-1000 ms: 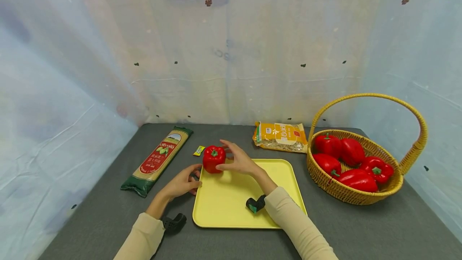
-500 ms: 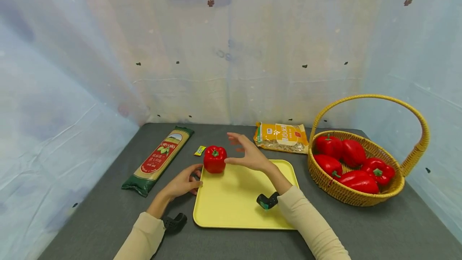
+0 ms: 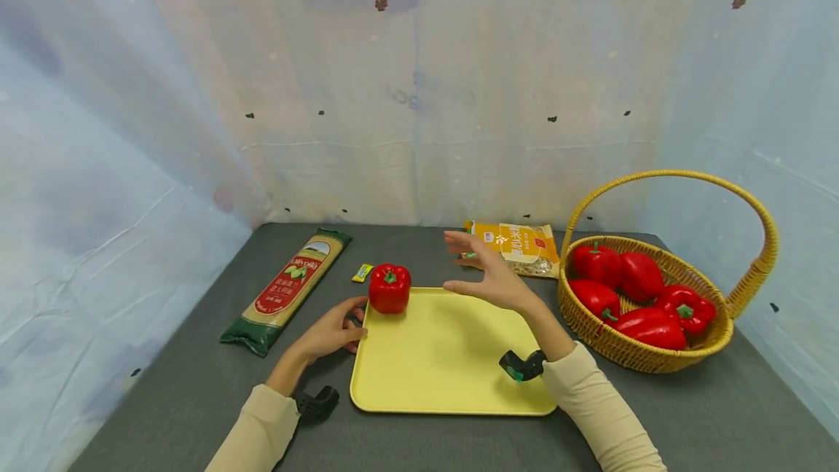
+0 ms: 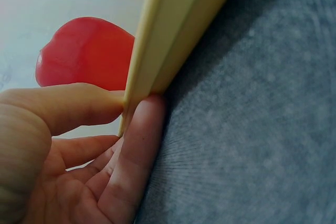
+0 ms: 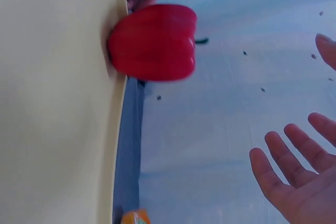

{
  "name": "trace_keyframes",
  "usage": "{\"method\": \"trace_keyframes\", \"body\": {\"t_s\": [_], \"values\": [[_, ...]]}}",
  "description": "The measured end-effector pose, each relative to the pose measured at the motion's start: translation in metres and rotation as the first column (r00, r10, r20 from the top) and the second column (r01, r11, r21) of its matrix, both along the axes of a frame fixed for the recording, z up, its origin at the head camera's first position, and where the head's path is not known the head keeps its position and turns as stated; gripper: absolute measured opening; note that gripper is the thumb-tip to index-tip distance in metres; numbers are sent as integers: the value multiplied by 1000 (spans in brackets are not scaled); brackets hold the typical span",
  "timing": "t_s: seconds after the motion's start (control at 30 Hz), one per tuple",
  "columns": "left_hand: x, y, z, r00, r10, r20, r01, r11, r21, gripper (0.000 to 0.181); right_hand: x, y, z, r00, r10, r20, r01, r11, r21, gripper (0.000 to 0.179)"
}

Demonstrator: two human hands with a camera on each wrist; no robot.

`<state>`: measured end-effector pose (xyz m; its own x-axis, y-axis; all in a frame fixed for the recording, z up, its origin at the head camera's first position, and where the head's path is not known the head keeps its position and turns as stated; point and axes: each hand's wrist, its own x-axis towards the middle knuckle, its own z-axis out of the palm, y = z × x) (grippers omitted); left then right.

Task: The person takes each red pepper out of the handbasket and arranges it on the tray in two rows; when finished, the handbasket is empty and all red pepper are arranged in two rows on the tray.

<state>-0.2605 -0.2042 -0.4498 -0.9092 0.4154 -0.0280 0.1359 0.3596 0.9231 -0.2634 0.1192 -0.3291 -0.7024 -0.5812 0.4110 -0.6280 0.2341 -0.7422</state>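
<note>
A red bell pepper (image 3: pixel 390 289) with a green stem stands upright in the far left corner of the yellow tray (image 3: pixel 426 377). My left hand (image 3: pixel 331 330) holds the tray's left rim; in the left wrist view the thumb (image 4: pixel 79 106) lies on one side of the rim and a finger (image 4: pixel 139 153) on the other. To the right of the pepper, apart from it, my right hand (image 3: pixel 494 279) hovers over the tray's far side. Its fingers are spread and hold nothing, as the right wrist view also shows around that hand (image 5: pixel 304 182).
On the right, a wicker basket (image 3: pixel 590 341) with a tall handle holds several red peppers. A yellow bag of grain (image 3: pixel 524 250) lies behind the tray. To the left are a long green-and-tan pasta packet (image 3: pixel 288 290) and a small yellow wrapped candy (image 3: pixel 362 273).
My right hand has come away from the pepper, moving right and up with fingers apart. The pepper stays on the tray. My left hand keeps its place at the rim.
</note>
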Motion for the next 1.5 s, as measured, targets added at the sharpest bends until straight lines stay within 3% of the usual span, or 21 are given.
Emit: {"method": "trace_keyframes", "body": {"t_s": [0.27, 0.5, 0.63, 0.87, 1.03, 1.17, 1.23, 1.33, 1.43, 1.5], "values": [[1, 0, -1, 1000, -1, 4, 1, 1000, -7, 63, 6, 36, 3, 993, -90, -76, 87, 995, -44, 61], [1, 1, 1, 1000, 2, -14, -2, 1000, -14, 62, -2, 79, 0, 974, -130, -185, 92, 975, -200, 53], [1, 0, 0, 1000, -3, -14, 3, 1000, -14, 62, -9, 105, -2, 964, -137, -229, 46, 931, -361, 43], [0, 0, 0, 1000, -5, -12, 4, 1000, -14, 62, -7, 139, 6, 954, -151, -260, -36, 801, -597, 32], [0, 0, 1, 1000, -5, -8, 5, 1000, -13, 62, -6, 155, 8, 948, -217, -234, 9, 750, -661, 33], [0, 0, 1, 1000, 0, -2, 0, 1000, -14, 63, -8, 166, 7, 940, -304, -153, 136, 747, -651, 38], [0, 0, 2, 1000, 4, 0, -4, 1000, -17, 63, -9, 171, 5, 918, -381, -111, 242, 758, -606, 41], [0, 1, 2, 1000, 7, 2, -7, 1000, -21, 63, -9, 178, 2, 836, -544, -72, 456, 762, -460, 46], [0, 1, 2, 1000, 8, 1, -8, 1000, -23, 62, -9, 182, -1, 736, -674, -63, 637, 721, -271, 52], [0, 1, 2, 1000, 7, -1, -7, 1000, -27, 62, -10, 185, -3, 700, -712, -49, 698, 698, -160, 57]]}}
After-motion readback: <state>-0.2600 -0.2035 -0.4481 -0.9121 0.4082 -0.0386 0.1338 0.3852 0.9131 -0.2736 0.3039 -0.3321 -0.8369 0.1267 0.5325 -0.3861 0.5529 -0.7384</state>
